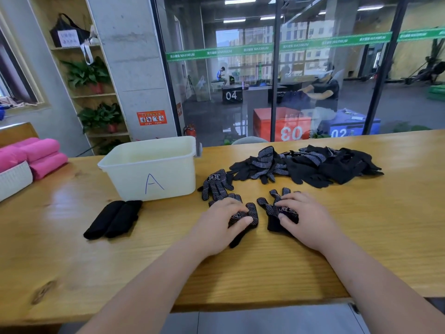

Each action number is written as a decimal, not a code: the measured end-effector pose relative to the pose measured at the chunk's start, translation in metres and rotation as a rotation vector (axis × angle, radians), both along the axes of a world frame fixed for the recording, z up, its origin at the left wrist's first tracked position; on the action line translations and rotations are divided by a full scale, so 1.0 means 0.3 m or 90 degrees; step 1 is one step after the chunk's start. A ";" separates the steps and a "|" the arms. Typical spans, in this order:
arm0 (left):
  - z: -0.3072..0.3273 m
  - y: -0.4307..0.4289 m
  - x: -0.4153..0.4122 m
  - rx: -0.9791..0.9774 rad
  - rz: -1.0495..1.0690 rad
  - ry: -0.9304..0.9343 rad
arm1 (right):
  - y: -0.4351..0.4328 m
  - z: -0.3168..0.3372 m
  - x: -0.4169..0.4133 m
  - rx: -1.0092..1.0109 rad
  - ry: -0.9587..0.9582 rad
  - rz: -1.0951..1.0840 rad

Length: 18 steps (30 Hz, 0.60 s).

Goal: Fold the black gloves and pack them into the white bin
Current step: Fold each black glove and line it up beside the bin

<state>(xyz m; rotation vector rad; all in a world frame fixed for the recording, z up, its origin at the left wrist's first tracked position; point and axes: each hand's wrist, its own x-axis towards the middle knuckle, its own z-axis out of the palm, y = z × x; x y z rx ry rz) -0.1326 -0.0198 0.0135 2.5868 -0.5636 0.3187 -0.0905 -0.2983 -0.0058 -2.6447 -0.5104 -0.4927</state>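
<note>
Two black gloves with white dots lie flat on the wooden table (240,273) in front of me. My left hand (222,224) rests palm down on the left glove (250,213). My right hand (305,218) rests on the right glove (273,208); both hands have relaxed fingers. A third dotted glove (215,185) lies just behind the left one. A heap of black gloves (313,165) sits further back on the right. The white bin (151,169), marked "A", stands at the back left. A folded black glove pair (113,219) lies before it.
Rolled pink towels (41,155) and a white basket (14,179) sit at the table's left end. A glass wall (265,68) runs behind the table. A shelf with potted plants (96,92) stands at the back left.
</note>
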 end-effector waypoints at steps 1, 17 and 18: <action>-0.005 0.003 -0.003 0.018 0.000 0.029 | 0.001 0.000 0.001 -0.021 0.020 0.000; -0.016 0.065 -0.069 0.253 0.005 0.157 | -0.009 0.020 -0.005 -0.034 0.111 0.092; -0.004 0.072 -0.077 0.261 0.008 0.168 | -0.011 0.021 -0.010 -0.011 0.103 0.097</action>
